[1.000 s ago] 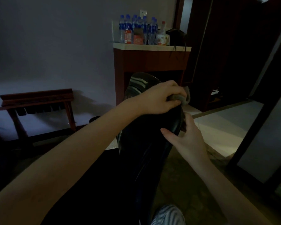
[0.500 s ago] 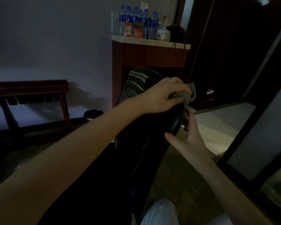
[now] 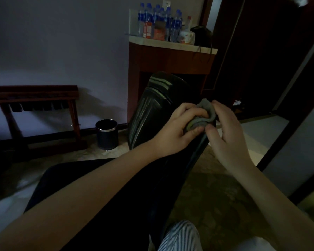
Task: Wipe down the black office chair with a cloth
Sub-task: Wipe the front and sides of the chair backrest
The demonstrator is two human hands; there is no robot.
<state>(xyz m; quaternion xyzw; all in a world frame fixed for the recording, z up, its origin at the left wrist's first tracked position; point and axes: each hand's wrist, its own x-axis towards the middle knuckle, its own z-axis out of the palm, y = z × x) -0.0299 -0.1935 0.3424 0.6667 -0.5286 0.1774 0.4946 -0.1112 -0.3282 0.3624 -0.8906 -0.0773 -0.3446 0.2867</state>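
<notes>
The black office chair point(image 3: 152, 109) fills the middle of the dim view, its glossy backrest rising toward the wooden cabinet. A grey cloth point(image 3: 205, 116) is bunched on the backrest's right edge. My left hand point(image 3: 178, 129) grips the cloth from the left, fingers curled over it and thumb beneath. My right hand point(image 3: 225, 131) meets it from the right, its fingers and thumb curled on the cloth's other side. The chair's seat lies dark under my left forearm.
A dark round bin point(image 3: 107, 134) stands on the floor left of the chair. A wooden luggage rack point(image 3: 34, 98) stands by the wall at left. The wooden cabinet point(image 3: 170, 60) carries several water bottles point(image 3: 159, 22). A dark doorway and door frame lie at right.
My right hand has risen from the backrest's lower right edge to take hold of the cloth beside my left hand. The view has tilted, bringing the bin into sight.
</notes>
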